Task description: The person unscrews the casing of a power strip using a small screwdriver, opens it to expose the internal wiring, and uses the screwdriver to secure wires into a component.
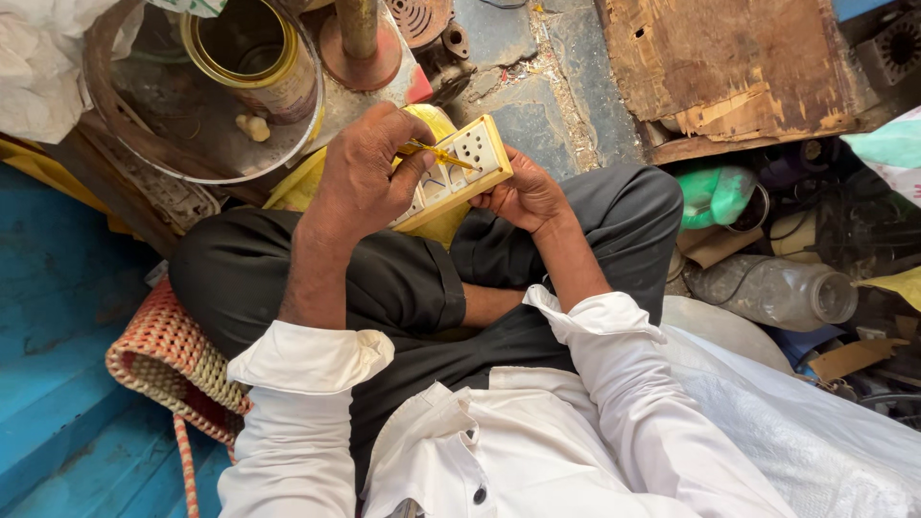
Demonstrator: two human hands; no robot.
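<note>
My right hand [526, 198] grips a small switch board [464, 165] from below; it has a yellow wooden frame and a white face with sockets and switches, and it tilts over my lap. My left hand [365, 177] is closed on a thin yellow-handled screwdriver [438, 153]. The tool's tip rests against the board's white face. My left palm hides the board's left end. I sit cross-legged in dark trousers and a white shirt with rolled cuffs.
A round metal basin [125, 115] with a gold tin can [259, 58] stands at upper left. A worn wooden board [739, 67] lies at upper right. A clear plastic bottle [777, 293], a green bag [715, 192] and a white sack [796, 422] crowd the right. A woven basket [168, 364] sits at left.
</note>
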